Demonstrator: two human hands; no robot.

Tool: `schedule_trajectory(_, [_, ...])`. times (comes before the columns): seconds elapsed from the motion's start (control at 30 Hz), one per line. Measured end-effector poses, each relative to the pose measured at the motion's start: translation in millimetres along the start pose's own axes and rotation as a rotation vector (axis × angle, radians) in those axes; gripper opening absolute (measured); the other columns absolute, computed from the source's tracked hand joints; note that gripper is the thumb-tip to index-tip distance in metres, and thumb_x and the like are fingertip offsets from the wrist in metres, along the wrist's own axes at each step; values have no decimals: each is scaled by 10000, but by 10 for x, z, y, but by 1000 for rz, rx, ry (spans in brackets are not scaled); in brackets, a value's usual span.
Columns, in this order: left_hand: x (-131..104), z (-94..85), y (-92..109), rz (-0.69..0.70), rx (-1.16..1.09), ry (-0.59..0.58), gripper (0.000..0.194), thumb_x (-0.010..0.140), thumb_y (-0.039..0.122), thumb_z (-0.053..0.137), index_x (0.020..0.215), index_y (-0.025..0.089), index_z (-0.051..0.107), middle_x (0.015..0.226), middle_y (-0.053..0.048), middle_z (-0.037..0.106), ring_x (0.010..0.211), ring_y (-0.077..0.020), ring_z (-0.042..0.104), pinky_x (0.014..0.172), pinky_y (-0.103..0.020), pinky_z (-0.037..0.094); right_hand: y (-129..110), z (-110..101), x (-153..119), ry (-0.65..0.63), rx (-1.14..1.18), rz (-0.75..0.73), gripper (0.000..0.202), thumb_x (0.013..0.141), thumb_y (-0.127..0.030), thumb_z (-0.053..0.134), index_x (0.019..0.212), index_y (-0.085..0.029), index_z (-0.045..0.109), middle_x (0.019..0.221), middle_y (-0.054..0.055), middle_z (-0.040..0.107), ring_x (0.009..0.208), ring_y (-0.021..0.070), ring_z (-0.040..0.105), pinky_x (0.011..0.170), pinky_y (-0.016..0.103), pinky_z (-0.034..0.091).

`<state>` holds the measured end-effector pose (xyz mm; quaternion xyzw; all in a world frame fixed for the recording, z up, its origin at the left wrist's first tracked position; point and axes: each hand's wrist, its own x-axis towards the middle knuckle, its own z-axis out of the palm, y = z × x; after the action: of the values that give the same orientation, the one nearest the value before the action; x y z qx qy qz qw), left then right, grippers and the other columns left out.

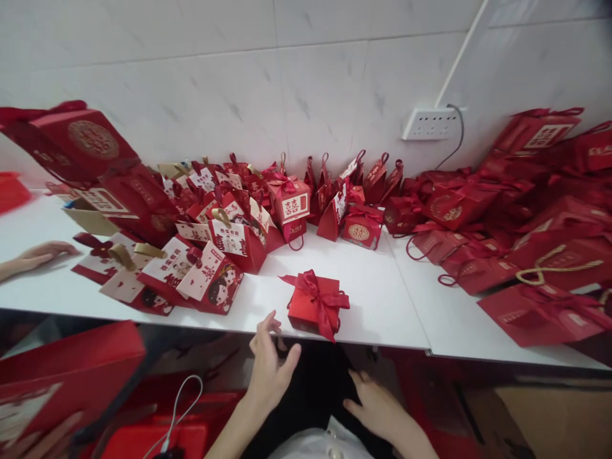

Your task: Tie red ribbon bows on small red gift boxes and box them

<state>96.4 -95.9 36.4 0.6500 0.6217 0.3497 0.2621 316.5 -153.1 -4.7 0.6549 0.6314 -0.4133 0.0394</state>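
The empty left hand (268,364) is wide near the ribbon-tied gift box (306,307). The right hand (377,405) is loosely open over the lap (313,401)

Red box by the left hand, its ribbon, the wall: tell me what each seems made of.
Box: probably smooth card, from its crisp straight edges. Ribbon: likely satin, glossy with soft creases. Wall: shiny, grey-veined, straight-seamed; tile or panel, unclear which.
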Motion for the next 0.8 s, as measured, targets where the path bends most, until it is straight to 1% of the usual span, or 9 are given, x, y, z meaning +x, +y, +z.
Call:
schedule_trajectory(0.1, [109, -60, 6, 11, -200, 99, 457, 812, 391, 517, 1209, 192, 410, 1004, -75, 526, 969, -214, 520, 919, -416, 401, -168, -399, -298, -16, 217, -169, 434, 835, -316, 503, 1218, -123, 569, 1215, 161, 591, 1094, 267, 588, 955, 376, 443])
schedule_trajectory(0.2, [276, -59, 101, -123, -453, 64, 390, 812, 403, 512, 1139, 195, 468, 982, -60, 543, 896, -180, 543, 818, -331, 452, -330, -737, -460, 3, 374, -337, 188, 827, -294, 522, 891, -173, 652, 838, 41, 674, 724, 156, 637, 656, 229, 499])
schedule_trajectory(0.3, [344, -68, 204, -269, -658, -45, 285, 796, 414, 501, 946, 176, 541, 751, -8, 544, 706, -150, 541, 652, -265, 446, -438, -950, -488, 388, 389, -416, 228, 864, -327, 506, 707, -181, 582, 657, 0, 599, 606, 124, 566, 564, 200, 447])
schedule_trajectory(0.4, [213, -157, 247, -240, -694, -234, 232, 785, 396, 523, 769, 165, 540, 601, 31, 472, 584, -111, 467, 585, -228, 387, -518, -1037, -487, 730, 411, -537, 207, 882, -285, 510, 699, -193, 539, 654, -12, 573, 596, 109, 555, 559, 182, 441])
schedule_trajectory(0.5, [-42, -340, 228, -229, -669, -453, 255, 823, 397, 516, 750, 155, 550, 595, 32, 459, 560, -89, 424, 564, -213, 347, -615, -1058, -499, 832, 414, -720, 178, 887, -182, 488, 713, -205, 523, 666, -15, 572, 621, 107, 573, 584, 176, 456])
schedule_trajectory(0.57, [-181, -490, 189, -209, -615, -475, 251, 844, 383, 512, 755, 153, 556, 618, 22, 472, 578, -90, 433, 567, -212, 348, -689, -1060, -483, 826, 382, -807, 176, 881, -135, 478, 729, -207, 530, 680, -7, 582, 641, 113, 585, 592, 186, 465])
schedule_trajectory(0.67, [-214, -675, 107, -38, -509, -260, 189, 860, 332, 501, 799, 163, 559, 683, 2, 501, 633, -109, 481, 595, -223, 394, -794, -1052, -401, 853, 320, -846, 153, 871, -116, 492, 759, -202, 551, 706, 11, 599, 664, 128, 593, 605, 215, 473])
schedule_trajectory(0.73, [-105, -719, 53, 127, -380, 5, 120, 840, 288, 529, 879, 176, 550, 777, -17, 522, 706, -129, 519, 644, -245, 440, -857, -1038, -333, 898, 296, -838, 136, 870, -125, 501, 772, -201, 558, 721, 25, 607, 681, 144, 597, 623, 244, 478])
schedule_trajectory(0.8, [75, -683, 5, 229, -188, 269, 233, 805, 260, 579, 1019, 185, 523, 941, -58, 532, 858, -172, 547, 752, -305, 477, -921, -1027, -285, 922, 289, -816, 132, 875, -142, 496, 777, -205, 560, 732, 38, 614, 698, 161, 599, 646, 273, 484])
